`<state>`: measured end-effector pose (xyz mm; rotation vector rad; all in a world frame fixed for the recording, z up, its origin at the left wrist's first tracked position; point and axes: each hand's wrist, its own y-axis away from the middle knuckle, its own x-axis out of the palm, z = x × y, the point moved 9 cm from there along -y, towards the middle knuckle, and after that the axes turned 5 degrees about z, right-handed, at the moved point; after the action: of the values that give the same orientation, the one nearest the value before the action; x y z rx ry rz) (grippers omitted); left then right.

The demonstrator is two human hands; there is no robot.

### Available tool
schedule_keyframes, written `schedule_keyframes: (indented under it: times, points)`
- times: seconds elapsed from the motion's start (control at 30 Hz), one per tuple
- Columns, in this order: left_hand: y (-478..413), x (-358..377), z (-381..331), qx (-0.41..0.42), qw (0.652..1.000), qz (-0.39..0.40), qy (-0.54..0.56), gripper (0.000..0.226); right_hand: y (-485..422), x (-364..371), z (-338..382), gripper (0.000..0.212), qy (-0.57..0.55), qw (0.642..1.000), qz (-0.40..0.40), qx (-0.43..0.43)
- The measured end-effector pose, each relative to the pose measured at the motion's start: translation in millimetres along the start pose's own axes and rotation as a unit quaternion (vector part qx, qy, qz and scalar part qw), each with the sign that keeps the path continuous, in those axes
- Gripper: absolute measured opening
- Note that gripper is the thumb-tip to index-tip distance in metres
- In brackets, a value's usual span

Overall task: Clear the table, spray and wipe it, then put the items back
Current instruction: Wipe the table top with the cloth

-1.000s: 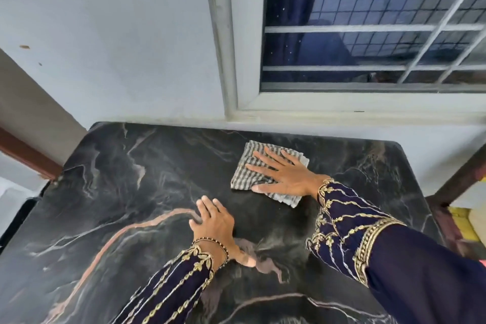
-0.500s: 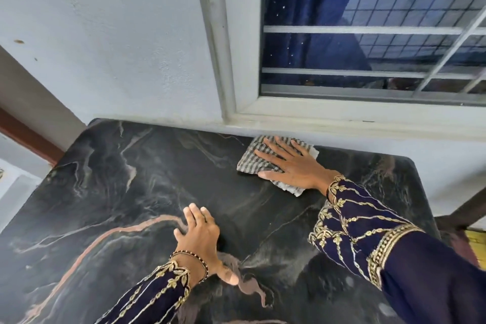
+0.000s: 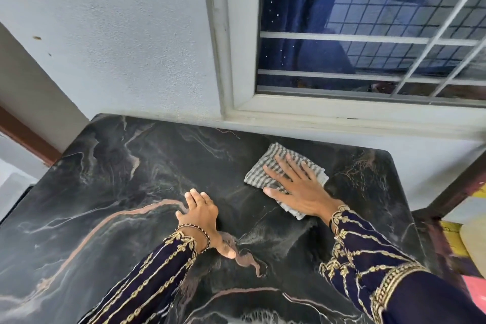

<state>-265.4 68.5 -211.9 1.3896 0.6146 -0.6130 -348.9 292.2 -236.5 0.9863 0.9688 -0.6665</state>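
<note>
A black marble-patterned table [image 3: 110, 192] with pink and white veins fills the lower view. A folded grey-and-white checked cloth [image 3: 259, 172] lies on it near the far edge, right of centre. My right hand [image 3: 297, 187] presses flat on the cloth with fingers spread and straight. My left hand [image 3: 201, 216] rests palm down on the bare tabletop near the middle, fingers together, thumb out to the right. Both arms wear dark blue sleeves with gold embroidery. No other items stand on the table.
A white wall [image 3: 118, 47] rises right behind the table. A window [image 3: 368, 34] with white bars sits above the far right edge. A brown wooden frame [image 3: 462, 187] and yellow and pink things lie beyond the table's right side.
My right hand has slid the cloth along the far part of the table, a little to the right. My left hand stays planted near the middle.
</note>
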Motion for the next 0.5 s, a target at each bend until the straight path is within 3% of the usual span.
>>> schedule_keyframes:
  times: [0.13, 0.23, 0.33, 0.5]
  points:
    - [18.7, -5.9, -1.1, 0.022, 0.995, -0.09, -0.029, 0.145, 37.2, 20.2, 37.3, 0.08, -0.003, 1.0, -0.009, -0.017]
    - [57.0, 3.6, -18.6, 0.087, 0.974, -0.202, -0.048, 0.101, 68.0, 37.5, 64.6, 0.078, 0.005, 0.999, -0.014, -0.034]
    - [95.5, 45.5, -22.8, 0.111, 0.971, -0.211, 0.02, 0.073, 101.7, 58.5, 89.9, 0.071, 0.019, 0.999, -0.015, -0.044]
    - [141.5, 97.5, -6.4, 0.127, 0.97, -0.19, 0.085, 0.064, 159.6, 92.3, 134.6, 0.064, 0.025, 0.997, -0.018, -0.069]
